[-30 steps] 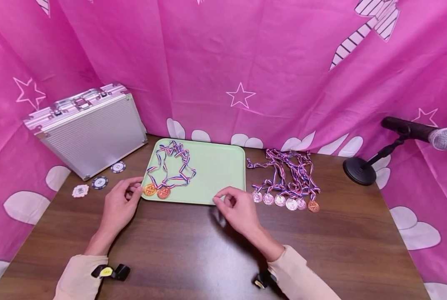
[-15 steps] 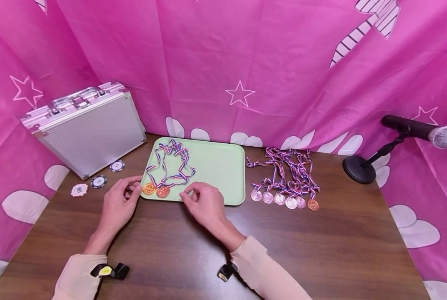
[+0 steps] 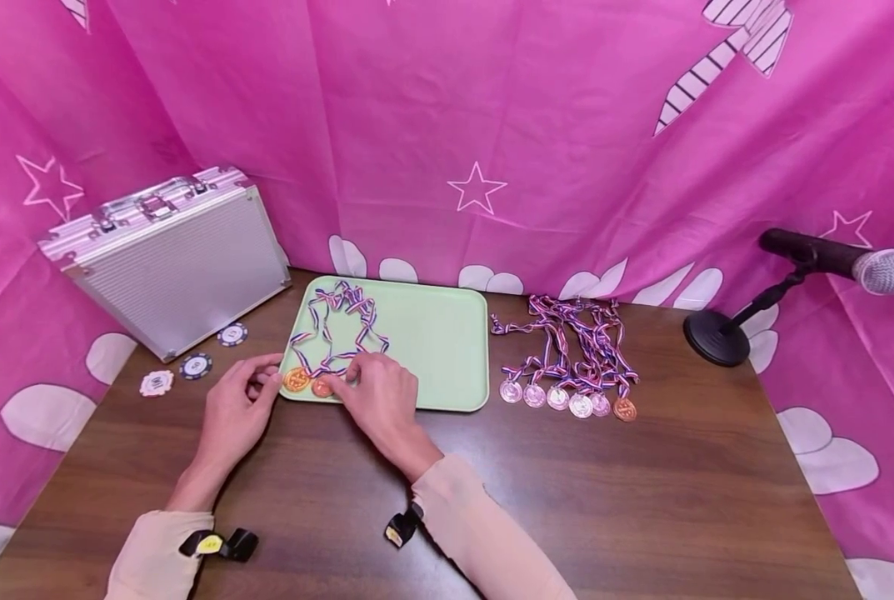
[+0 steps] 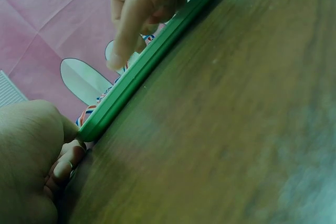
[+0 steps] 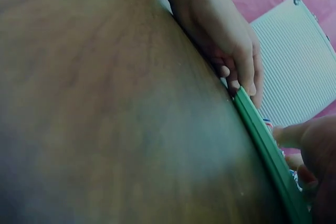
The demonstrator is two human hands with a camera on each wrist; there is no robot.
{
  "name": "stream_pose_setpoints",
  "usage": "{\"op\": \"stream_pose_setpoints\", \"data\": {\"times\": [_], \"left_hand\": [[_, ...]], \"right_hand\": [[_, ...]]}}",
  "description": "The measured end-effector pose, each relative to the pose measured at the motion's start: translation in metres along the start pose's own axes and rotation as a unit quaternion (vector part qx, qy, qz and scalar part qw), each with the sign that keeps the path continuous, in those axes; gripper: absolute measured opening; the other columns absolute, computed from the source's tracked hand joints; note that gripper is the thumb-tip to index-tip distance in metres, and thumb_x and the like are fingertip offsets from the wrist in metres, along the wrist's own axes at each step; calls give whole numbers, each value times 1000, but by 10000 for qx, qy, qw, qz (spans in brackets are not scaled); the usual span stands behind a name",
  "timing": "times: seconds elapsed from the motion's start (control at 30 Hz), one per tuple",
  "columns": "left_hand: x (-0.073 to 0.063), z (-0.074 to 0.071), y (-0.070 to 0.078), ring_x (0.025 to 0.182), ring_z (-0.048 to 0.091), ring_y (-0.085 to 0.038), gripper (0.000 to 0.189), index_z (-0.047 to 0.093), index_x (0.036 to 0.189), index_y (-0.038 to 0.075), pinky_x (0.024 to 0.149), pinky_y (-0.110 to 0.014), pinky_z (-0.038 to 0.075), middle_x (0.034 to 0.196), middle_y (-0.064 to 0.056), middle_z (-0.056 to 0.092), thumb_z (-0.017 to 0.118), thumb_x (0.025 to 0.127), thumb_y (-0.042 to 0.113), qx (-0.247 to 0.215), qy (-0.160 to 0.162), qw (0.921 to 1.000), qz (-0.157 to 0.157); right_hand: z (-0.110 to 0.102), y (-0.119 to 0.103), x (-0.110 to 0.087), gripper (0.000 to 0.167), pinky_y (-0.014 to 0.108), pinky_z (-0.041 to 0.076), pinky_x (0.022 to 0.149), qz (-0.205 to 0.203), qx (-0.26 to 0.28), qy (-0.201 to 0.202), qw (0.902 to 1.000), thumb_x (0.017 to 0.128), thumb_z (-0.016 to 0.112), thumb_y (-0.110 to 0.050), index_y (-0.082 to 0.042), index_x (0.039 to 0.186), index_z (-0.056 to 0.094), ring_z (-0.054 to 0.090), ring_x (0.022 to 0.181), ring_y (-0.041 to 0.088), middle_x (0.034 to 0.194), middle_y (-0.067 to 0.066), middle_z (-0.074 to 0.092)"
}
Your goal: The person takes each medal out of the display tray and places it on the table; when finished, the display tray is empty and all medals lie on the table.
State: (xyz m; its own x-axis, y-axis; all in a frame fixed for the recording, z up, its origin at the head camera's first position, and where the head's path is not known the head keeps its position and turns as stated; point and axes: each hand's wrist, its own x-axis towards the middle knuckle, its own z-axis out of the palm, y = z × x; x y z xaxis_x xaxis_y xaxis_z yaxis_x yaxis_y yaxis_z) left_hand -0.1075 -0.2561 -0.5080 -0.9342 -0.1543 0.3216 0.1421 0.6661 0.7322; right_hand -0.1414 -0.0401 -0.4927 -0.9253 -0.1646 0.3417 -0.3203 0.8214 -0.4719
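A pale green tray (image 3: 447, 350) lies on the wooden table. My left hand (image 3: 240, 400) pinches its front left corner between thumb and fingers, as the right wrist view also shows. Two medals lie at that corner, a gold one (image 3: 297, 380) and a bronze one (image 3: 322, 387), their striped ribbons (image 3: 367, 312) spread behind them. Over the tray's front rim reaches my right hand (image 3: 381, 396), its thumb tip right at the bronze medal and its other fingers bent loosely. It partly covers that medal and some ribbon. In the left wrist view, a finger (image 4: 123, 43) points down over the tray.
Right of the tray lie several silver medals (image 3: 558, 398) and one bronze medal (image 3: 624, 409) with tangled ribbons. A silver case (image 3: 184, 267) stands at the back left, with poker chips (image 3: 195, 366) before it. A microphone (image 3: 829, 254) on a stand is at the right.
My right hand has moved left along the tray's front rim, from near its right end to the bronze medal. The left hand has stayed at the corner.
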Motion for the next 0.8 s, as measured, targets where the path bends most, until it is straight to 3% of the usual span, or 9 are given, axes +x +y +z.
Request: {"op": "stream_pose_setpoints", "data": {"times": [0.2,0.43,0.63,0.8], "left_hand": [[1,1,0,89,53,-1,28,76,134,1,75,-11,39,107,-13,72,72,107,9,35,-30,10000,4],[0,1,0,89,53,0,27,76,133,0,75,-10,39,106,-14,72,72,107,7,-3,7,10000,29],[0,1,-1,88,52,1,27,75,133,0,75,-11,39,106,-14,72,71,107,8,19,-8,10000,29],[-1,0,-3,88,52,0,28,75,134,1,75,-11,40,107,-14,72,71,108,9,65,-45,10000,12]], "right_hand": [[-1,10,6,44,28,41,53,259,85,-176,9995,81,95,-61,-26,74,70,66,64,12,66,-13,64],[-19,24,11,22,28,47,57,264,347,-730,9964,88,94,-44,-27,81,83,64,65,8,64,-15,65],[-36,42,12,7,29,46,59,-43,342,-1117,9931,94,90,-33,-27,94,87,61,67,8,66,-13,63],[-46,57,12,3,32,45,58,-174,438,-1161,9921,95,89,-25,-27,97,87,59,66,11,64,-11,60]]}}
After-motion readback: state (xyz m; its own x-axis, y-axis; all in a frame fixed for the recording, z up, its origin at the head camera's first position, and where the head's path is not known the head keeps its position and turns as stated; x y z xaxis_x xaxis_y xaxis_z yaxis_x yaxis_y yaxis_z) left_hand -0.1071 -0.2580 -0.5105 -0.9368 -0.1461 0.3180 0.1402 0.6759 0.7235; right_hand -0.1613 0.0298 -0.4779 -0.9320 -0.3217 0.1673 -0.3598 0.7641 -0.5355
